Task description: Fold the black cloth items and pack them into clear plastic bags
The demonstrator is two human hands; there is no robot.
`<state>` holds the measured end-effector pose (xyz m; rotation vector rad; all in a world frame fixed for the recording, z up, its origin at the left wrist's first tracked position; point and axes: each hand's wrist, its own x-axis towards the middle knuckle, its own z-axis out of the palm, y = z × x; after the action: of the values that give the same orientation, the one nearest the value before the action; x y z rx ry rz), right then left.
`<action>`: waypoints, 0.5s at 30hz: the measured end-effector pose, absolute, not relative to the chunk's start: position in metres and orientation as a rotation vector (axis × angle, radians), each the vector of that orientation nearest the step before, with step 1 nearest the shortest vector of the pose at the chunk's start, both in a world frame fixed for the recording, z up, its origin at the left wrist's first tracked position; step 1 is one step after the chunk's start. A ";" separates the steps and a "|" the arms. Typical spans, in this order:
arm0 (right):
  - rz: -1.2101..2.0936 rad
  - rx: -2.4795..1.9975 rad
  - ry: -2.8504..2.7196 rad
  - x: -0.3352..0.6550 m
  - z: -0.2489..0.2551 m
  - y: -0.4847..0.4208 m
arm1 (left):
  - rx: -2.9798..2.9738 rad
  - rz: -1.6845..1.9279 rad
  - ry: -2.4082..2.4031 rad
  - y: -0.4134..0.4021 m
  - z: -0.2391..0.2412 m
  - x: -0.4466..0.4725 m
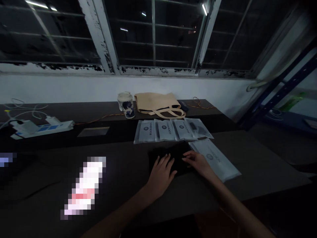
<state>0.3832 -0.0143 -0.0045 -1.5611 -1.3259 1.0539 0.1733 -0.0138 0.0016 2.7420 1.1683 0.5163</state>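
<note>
A dark, flat piece of black cloth (179,155) lies on the table in front of me; its details are lost in the low light. My left hand (160,173) rests flat on its left part with the fingers spread. Over the right part, my right hand (195,161) has thumb and fingers drawn together in a pinch at the cloth. Just right of it, partly behind my right hand, lies a frosted plastic bag (218,160) with a printed logo. Beyond the cloth, several similar packed bags (166,130) lie in an overlapping row.
At the back stand a patterned paper cup (126,105) and a beige tote bag (157,100). A power strip (44,129) with plugs and cables lies at left, near a small flat clear sheet (93,131). A bright, pixelated screen (85,185) sits at front left.
</note>
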 end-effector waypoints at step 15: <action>0.188 -2.351 -1.627 0.376 0.014 -0.059 | 2.808 0.357 1.351 -0.018 -0.008 0.159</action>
<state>0.3762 -0.0594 0.0142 -2.3511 -1.6273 0.1879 0.1592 -0.0178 -0.0080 2.8078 1.3505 0.3574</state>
